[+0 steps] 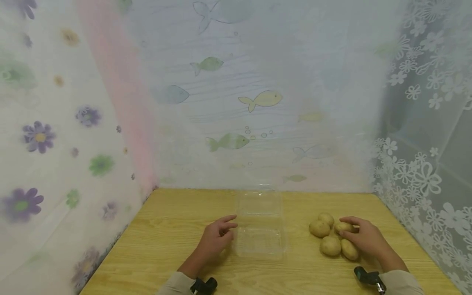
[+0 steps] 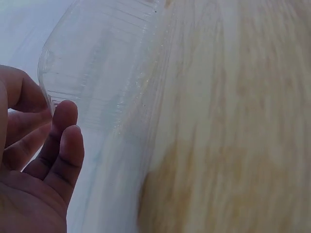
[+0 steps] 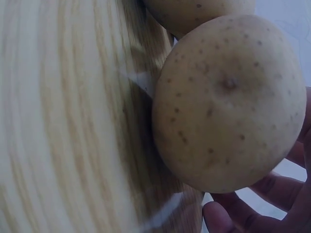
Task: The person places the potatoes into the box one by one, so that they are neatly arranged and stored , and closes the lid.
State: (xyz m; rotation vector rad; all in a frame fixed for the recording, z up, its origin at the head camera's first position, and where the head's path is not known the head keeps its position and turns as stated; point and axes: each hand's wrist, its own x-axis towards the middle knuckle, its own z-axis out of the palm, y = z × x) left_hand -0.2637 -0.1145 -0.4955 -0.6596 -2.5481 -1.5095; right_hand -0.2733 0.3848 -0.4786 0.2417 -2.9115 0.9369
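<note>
A clear plastic clamshell box (image 1: pixel 261 241) lies opened out on the wooden table, its lid half (image 1: pixel 259 203) toward the back. At its left side is my left hand (image 1: pixel 217 237), fingers loosely extended. In the left wrist view, fingertips (image 2: pixel 65 114) come right up to the rim of the clear plastic (image 2: pixel 97 63). Over on the right, my right hand (image 1: pixel 365 237) holds a potato (image 1: pixel 343 228) between thumb and fingers. Several more potatoes (image 1: pixel 330 246) cluster around it on the table. One potato (image 3: pixel 228 104) fills much of the right wrist view, with fingers behind it.
The wooden table (image 1: pixel 155 246) ends at the back against a fish-print curtain (image 1: pixel 262 123). A flower-print sheet (image 1: pixel 55 164) hangs along the left, and a white-flowered translucent curtain (image 1: pixel 424 176) along the right. Both wrists wear small black camera mounts (image 1: pixel 204 285).
</note>
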